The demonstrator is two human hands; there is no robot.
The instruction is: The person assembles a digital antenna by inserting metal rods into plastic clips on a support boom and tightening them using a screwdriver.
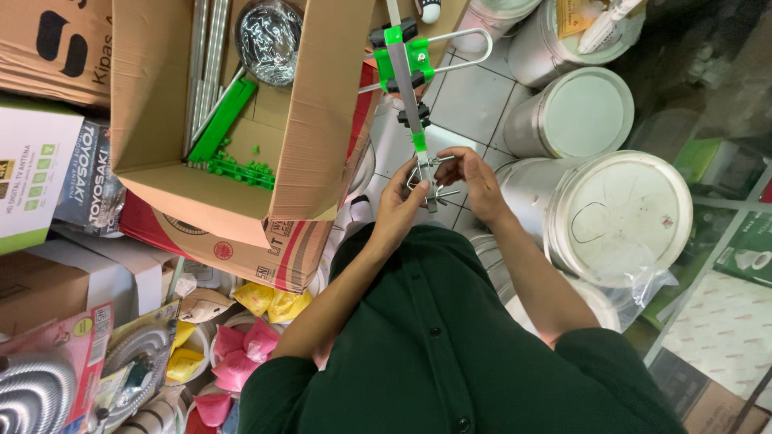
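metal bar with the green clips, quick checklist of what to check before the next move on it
1. Both hands on the work: ok. Left hand and right hand meet at the near end of the metal bar.
2. Small metal bracket at that end seated: cannot tell, the fingers hide part of it.
3. Green clips on the bar: ok, in place at the far end with the wire loop.
4. Bar's path clear: not ok, it runs close by the cardboard box.
5. Spare green parts within reach: ok, they lie in the box.
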